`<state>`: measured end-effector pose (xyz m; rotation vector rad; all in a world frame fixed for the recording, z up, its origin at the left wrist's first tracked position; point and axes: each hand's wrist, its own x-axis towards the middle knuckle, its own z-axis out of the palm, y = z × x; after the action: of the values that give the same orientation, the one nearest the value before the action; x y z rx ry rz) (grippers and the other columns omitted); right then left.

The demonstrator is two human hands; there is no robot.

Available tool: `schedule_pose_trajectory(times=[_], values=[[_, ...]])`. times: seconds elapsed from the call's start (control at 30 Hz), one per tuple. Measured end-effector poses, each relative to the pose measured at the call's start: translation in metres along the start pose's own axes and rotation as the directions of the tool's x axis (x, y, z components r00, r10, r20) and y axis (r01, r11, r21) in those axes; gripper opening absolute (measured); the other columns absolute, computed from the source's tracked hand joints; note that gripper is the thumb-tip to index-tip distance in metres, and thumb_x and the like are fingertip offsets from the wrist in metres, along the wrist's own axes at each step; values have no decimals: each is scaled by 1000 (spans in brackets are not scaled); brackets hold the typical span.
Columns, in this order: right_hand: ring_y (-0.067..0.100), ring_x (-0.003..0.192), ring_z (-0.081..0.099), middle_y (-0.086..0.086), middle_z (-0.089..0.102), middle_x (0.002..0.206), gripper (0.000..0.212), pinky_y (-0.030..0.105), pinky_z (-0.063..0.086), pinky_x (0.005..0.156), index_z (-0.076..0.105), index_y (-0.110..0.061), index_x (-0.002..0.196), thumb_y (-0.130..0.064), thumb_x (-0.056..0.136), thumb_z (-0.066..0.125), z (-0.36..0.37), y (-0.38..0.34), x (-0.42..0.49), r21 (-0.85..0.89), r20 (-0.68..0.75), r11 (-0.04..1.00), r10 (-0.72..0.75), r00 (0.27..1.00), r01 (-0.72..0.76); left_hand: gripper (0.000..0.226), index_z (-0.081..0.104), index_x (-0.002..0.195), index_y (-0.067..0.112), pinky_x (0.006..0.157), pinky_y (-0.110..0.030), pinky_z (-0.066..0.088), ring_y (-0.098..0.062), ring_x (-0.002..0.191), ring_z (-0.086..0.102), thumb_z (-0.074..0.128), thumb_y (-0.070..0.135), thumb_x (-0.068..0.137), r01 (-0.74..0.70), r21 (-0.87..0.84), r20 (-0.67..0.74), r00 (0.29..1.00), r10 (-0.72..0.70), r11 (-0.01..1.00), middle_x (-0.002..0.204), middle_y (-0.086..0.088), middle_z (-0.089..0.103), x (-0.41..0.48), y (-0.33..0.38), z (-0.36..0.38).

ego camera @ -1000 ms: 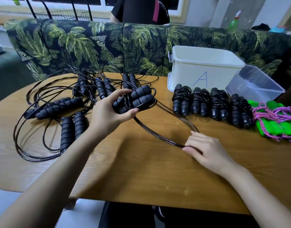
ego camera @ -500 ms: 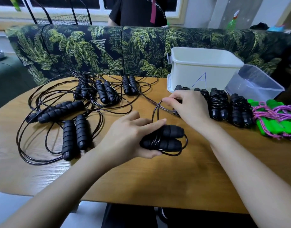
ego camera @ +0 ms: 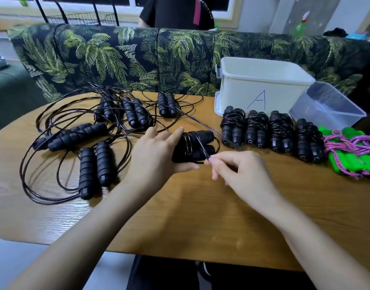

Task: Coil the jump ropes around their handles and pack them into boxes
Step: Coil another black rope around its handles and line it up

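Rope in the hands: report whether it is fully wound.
Partly wound: turns circle the handles in the left hand; the right hand pinches a loose length.

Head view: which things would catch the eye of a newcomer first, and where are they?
At the centre, the left hand holds a pair of black handles while the right hand pinches their thin cord, partly wound round them. Left of the hands lies a tangle of loose black ropes; to the right stands a neat row of four coiled ropes before the white box marked A.
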<state>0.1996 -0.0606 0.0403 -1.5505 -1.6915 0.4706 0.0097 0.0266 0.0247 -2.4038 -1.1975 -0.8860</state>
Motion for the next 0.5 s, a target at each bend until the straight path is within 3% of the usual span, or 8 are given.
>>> schedule_pose_trajectory(times=[0.07,0.17,0.27,0.33,0.43,0.5], values=[[13,51,59,-16,75,85,32,42,54,72,70,-24,66,-28,95,57,-2,2,1,65,88,997,32,996,-38,102,70,120,12,55,-29,46,-28,71,57,43,90,58,48,-50,18,999,-47,998,91,-1,74,3,-3,0],[8,56,61,-9,76,86,27,35,54,81,75,-23,73,-17,96,61,0,2,1,151,189,981,93,978,-123,104,68,124,14,59,-31,45,-25,74,53,42,90,58,152,-188,43,988,-147,970,89,-2,72,3,-7,-2],[12,63,65,2,77,83,16,19,52,69,77,-10,85,-13,94,65,11,2,0,304,265,913,192,945,-271,101,69,122,19,69,-36,51,-25,87,64,48,92,54,309,-324,145,950,-275,894,93,-2,74,4,-5,-7],[4,66,67,3,77,83,11,12,47,66,77,-7,90,-14,91,69,19,3,2,328,277,885,244,929,-330,88,72,116,24,71,-34,51,-16,87,68,56,86,56,400,-460,255,915,-314,792,88,2,74,3,-1,-7],[0,73,68,-6,77,81,3,19,51,76,79,-23,83,-25,81,80,26,4,10,240,193,913,287,938,-329,55,74,96,32,62,-40,49,-5,64,57,64,76,64,486,-626,411,870,-272,610,70,5,68,2,1,-4],[12,77,70,-5,76,77,20,33,54,78,78,-27,73,-45,67,84,26,4,14,172,72,927,327,942,-335,46,75,93,34,54,-29,45,2,59,55,70,72,68,513,-644,465,851,-243,567,65,14,67,1,-1,-4]])
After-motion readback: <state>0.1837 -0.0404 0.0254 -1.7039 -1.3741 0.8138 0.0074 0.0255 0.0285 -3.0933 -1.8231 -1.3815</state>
